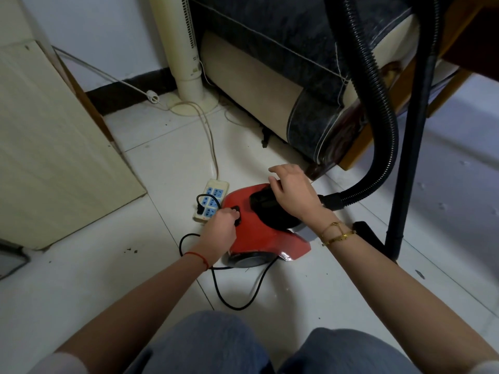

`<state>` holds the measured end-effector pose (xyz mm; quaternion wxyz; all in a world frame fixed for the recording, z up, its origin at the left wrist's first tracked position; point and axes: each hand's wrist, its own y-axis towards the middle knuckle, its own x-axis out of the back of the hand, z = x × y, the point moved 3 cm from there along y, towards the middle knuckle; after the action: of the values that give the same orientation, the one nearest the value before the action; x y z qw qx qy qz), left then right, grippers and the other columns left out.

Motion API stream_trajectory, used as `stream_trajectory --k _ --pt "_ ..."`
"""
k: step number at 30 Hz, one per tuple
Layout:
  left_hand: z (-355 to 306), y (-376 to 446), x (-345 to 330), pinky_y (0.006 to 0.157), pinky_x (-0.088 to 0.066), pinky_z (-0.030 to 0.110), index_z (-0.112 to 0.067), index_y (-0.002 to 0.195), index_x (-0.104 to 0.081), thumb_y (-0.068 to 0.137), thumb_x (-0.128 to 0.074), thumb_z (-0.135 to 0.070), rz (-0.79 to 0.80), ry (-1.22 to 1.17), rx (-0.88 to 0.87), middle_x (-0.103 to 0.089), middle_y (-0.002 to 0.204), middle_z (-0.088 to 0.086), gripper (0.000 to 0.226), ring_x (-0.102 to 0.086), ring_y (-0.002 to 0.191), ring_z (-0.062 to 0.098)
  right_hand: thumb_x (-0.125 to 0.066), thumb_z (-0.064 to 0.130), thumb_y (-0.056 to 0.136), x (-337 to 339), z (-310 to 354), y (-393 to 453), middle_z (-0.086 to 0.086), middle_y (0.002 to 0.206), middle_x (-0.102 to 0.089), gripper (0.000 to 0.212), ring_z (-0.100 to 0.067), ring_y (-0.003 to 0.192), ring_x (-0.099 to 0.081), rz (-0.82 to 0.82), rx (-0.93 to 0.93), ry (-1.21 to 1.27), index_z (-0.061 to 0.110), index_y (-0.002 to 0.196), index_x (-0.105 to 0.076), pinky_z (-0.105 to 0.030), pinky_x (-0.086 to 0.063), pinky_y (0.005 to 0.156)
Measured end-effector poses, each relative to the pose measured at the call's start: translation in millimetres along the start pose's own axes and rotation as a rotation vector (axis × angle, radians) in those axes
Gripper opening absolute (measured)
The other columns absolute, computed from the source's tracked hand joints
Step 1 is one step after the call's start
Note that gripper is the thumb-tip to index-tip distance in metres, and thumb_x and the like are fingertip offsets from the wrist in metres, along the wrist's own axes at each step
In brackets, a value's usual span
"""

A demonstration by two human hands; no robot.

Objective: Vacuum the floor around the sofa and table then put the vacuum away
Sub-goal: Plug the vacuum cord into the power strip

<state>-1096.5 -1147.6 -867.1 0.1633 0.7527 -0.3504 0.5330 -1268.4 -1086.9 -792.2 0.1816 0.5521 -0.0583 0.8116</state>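
While a cream panel (54, 147) is leaning at the far left, a white tower fan (181, 47) is standing by the wall, its pale cord trailing across the tiled floor (81, 287) to a power strip (211, 198). Sitting in one of the strip's blue sockets is a black plug (200, 209), whose black cable (232, 300) is looping over the tiles toward the person's knees.

Just right of the strip, the red vacuum (259, 233) is resting on the floor in front of the sofa (283, 85). The left hand (220, 233) is curling down onto the rear of the red shell, its fingers (229, 211) clenched and pressing on a dark button (237, 215). The right hand (294, 195) is lying over the black top of the body; its fingers (280, 168) are spreading loosely, released, gripping nothing that can be made out.

Further right, the black ribbed hose (378, 103) is arching up from the front of the vacuum and out of view, and a dark wand (413, 147) is standing upright beside it. Behind them, a wooden desk (464, 33) is jutting in at the upper right.
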Motion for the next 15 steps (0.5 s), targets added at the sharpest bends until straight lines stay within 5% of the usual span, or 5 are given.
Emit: stream_trajectory --k 15 --pt "-9.2 -1.1 11.0 0.082 -0.053 0.036 -0.010 0.122 -0.061 0.092 -0.041 0.002 0.043 0.150 0.045 -0.058 0.115 0.011 0.038 -0.061 0.100 0.028 -0.042 0.026 0.100 12.2 11.7 -2.8 -0.005 0.127 -0.057 0.033 -0.021 0.126 -0.043 -0.061 0.056 0.038 0.013 0.129 -0.053 -0.033 -0.035 0.105"
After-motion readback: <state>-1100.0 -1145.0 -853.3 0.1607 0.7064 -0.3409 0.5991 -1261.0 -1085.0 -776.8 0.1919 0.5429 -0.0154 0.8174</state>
